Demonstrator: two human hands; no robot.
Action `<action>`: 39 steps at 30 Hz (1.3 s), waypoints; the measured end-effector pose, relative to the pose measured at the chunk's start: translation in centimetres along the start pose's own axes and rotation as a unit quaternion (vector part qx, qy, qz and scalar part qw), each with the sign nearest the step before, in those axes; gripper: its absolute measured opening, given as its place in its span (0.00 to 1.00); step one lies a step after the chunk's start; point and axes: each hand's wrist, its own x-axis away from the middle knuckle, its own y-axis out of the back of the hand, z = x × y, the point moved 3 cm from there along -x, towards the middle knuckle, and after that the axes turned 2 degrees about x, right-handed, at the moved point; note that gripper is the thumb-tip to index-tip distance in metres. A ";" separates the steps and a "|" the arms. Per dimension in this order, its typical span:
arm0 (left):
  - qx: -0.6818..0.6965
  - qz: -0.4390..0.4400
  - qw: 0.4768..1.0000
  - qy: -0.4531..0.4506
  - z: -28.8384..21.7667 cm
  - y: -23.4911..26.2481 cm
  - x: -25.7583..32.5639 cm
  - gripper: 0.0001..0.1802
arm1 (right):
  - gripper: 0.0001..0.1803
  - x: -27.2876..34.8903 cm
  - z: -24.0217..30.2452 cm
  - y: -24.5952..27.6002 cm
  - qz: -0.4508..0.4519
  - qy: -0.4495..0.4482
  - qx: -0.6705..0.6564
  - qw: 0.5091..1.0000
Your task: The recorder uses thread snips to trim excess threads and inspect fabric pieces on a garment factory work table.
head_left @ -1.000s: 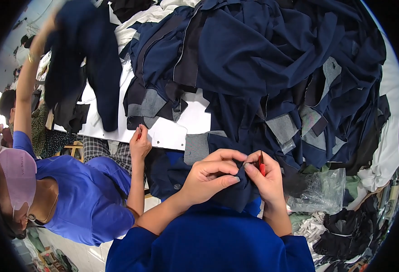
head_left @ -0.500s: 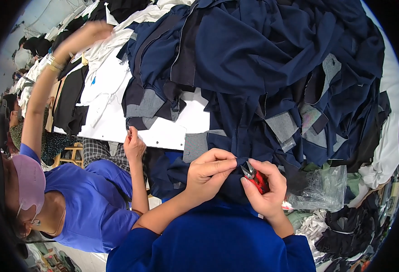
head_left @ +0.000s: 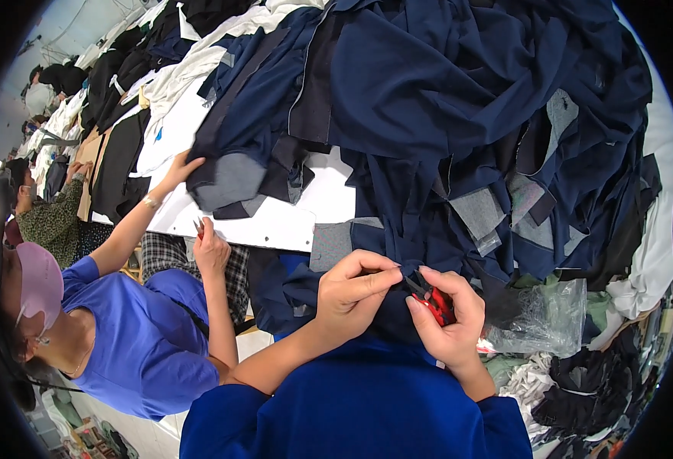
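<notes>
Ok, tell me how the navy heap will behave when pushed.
The heap will probably be floppy, since it lies in soft folds. Its many layers may make it heavy to shift. Parts overlap, so one could drag others along.

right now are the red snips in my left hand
No, your right hand holds the red snips, while your left hand pinches navy fabric.

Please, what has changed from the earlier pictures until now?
The co-worker's raised hand let go of a dark garment and came down to the navy cloth. The right hand turned the red snips toward the left hand, which stayed at the dark fabric. The plastic bag stayed.
</notes>
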 end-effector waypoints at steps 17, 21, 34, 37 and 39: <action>0.215 0.036 0.967 0.132 0.9 0.4 0.5 0.10 | 0.18 0.4 0.1 0.0 -0.016 -0.005 -0.025 1.000; 0.235 0.076 0.955 0.164 0.9 0.4 0.4 0.09 | 0.19 0.3 0.4 0.2 0.013 -0.001 -0.009 1.000; 0.268 0.103 0.937 0.200 0.2 0.3 0.2 0.09 | 0.19 0.4 0.9 0.1 0.044 0.001 0.011 0.999; 0.259 0.101 0.940 0.200 0.0 0.2 0.2 0.09 | 0.19 0.4 1.0 0.0 0.044 0.005 0.011 0.999; 0.251 0.106 0.942 0.196 0.2 0.3 0.2 0.09 | 0.19 0.5 1.0 -0.1 0.042 0.003 0.011 0.999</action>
